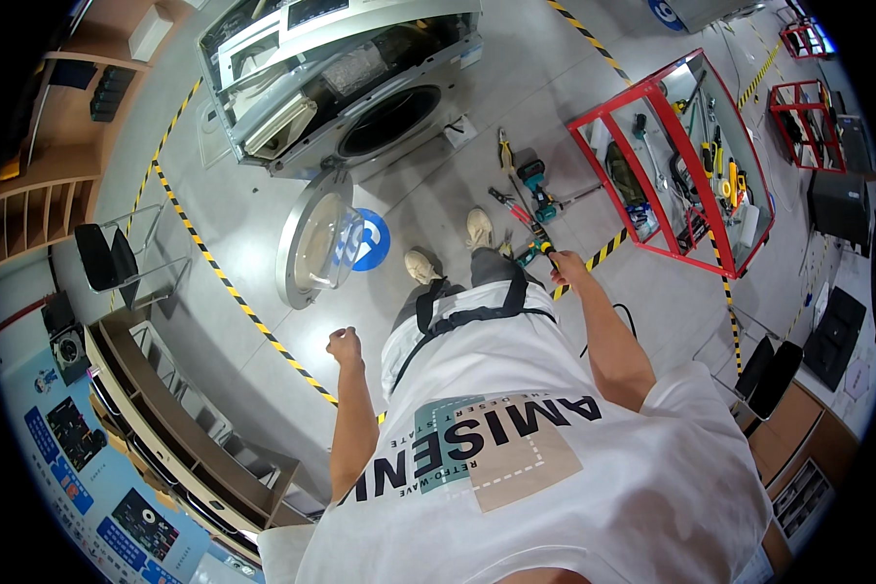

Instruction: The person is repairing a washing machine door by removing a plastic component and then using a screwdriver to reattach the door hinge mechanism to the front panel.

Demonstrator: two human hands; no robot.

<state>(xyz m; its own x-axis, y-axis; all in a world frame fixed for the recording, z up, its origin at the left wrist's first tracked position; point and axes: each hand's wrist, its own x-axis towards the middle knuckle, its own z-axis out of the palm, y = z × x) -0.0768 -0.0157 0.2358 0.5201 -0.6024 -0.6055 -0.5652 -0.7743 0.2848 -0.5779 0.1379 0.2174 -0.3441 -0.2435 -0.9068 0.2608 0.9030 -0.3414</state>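
My right hand (568, 271) is closed around a hand tool with a black and yellow handle (547, 248); its far end overlaps the tools on the floor, so its exact kind is unclear. My left hand (343, 346) is raised at my left side with its fingers curled closed; whatever it holds, if anything, is hidden. Beyond my feet stands a front-loading washing machine (311, 156) with its top uncovered and inner parts exposed. Its round glass door (311, 238) hangs open, nearest to my left hand.
Yellow-handled pliers (505, 151), red-handled pliers (509, 204) and a teal cordless drill (535, 180) lie on the floor ahead. A red-framed tool case (652, 222) stands at right. Black-and-yellow floor tape (226, 276) runs along the left; a chair (107, 258) stands beyond it.
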